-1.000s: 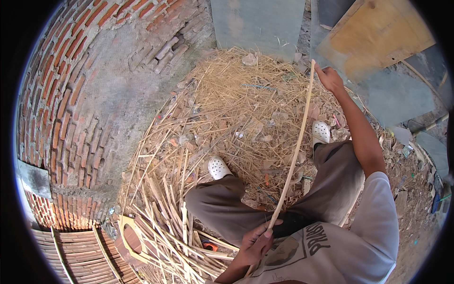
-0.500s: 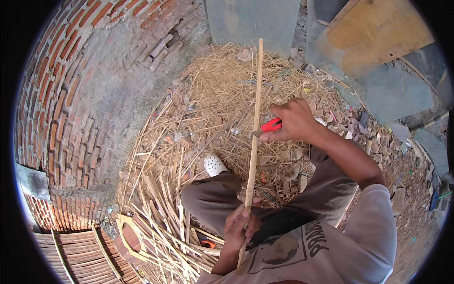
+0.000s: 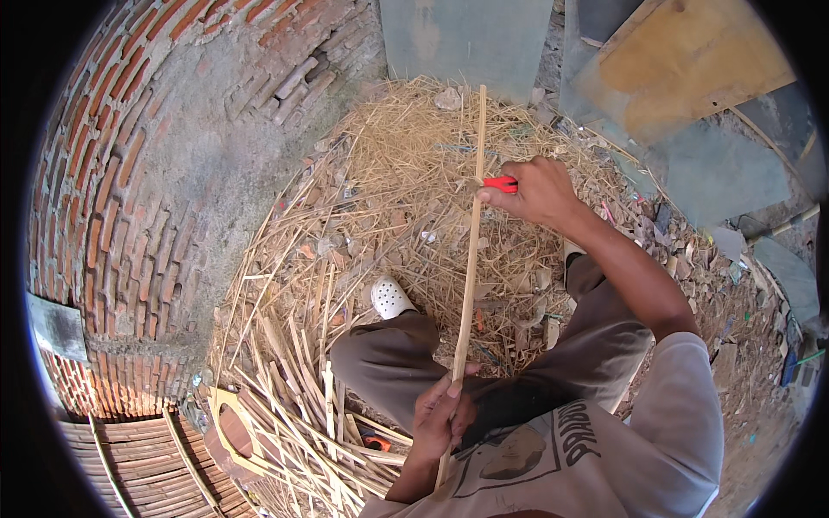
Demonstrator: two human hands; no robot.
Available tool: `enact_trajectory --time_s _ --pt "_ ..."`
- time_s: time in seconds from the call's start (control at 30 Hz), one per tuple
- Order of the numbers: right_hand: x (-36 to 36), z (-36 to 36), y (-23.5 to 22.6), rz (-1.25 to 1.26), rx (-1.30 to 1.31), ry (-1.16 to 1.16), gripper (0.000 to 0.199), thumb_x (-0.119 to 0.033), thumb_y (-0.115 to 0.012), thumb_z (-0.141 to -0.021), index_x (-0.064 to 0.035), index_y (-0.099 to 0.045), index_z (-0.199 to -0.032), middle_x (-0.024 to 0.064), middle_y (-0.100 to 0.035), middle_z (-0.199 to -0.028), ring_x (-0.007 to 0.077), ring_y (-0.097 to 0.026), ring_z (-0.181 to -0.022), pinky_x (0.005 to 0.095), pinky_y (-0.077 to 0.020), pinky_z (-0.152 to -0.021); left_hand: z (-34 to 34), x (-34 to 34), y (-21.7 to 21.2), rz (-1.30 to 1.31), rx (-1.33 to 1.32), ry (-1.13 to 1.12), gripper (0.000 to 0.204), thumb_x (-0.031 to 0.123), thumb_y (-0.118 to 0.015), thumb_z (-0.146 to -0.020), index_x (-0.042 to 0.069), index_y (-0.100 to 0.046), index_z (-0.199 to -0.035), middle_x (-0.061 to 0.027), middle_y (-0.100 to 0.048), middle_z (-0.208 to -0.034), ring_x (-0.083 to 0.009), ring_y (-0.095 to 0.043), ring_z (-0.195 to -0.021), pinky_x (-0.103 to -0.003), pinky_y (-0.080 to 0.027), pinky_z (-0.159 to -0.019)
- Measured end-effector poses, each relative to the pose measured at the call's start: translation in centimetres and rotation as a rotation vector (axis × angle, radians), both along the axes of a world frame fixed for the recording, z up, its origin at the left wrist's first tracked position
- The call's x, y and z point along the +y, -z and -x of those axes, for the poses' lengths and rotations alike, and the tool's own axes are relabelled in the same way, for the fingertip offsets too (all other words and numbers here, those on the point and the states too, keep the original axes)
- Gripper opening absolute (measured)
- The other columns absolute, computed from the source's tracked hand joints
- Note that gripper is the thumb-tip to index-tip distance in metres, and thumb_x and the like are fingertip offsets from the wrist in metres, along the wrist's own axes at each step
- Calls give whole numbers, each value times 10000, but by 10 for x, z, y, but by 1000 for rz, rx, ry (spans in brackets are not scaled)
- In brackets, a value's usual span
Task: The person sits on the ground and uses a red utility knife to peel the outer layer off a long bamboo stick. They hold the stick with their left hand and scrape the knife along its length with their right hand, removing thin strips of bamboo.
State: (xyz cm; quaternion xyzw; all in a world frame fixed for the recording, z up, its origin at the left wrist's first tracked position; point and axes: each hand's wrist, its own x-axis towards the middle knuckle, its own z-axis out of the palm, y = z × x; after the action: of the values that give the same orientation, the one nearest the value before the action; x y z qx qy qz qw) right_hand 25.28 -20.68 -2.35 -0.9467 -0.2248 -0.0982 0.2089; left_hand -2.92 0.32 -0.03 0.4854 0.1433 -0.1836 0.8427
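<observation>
Two hands on a long stick

The left hand (image 3: 442, 416) grips the stick (image 3: 469, 274) low; the outstretched right hand (image 3: 534, 190) holds a red tool (image 3: 501, 183) against it.

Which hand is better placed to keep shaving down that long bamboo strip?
Right, probably. The right hand holds the red-handled tool against the bamboo strip near its far end. The left hand grips the strip's near end by the lap, steadying it.
</observation>
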Motion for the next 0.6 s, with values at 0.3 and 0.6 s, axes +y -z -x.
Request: enact_trajectory --time_s 0.3,0.6 --pt "-18 -43 1 -25 -50 127 788 -823 -492 -732 -55 -648 -648 127 -571 -529 323 -632 -577 448 -488 -540 4 1 6 -18 -48 34 398 221 -377 -1038 -19 -448 -1346 30 -349 -493 -55 -290 -378 -212 -270 -422" --pt "-65 -93 17 -4 151 356 882 -843 -390 -769 -16 -695 -747 214 -654 -707 380 -665 -794 481 -506 -742 17 -6 6 -32 14 99 393 215 -402 -1035 -32 -456 -1336 47 -351 -519 -34 -302 -422 -197 -258 -435"
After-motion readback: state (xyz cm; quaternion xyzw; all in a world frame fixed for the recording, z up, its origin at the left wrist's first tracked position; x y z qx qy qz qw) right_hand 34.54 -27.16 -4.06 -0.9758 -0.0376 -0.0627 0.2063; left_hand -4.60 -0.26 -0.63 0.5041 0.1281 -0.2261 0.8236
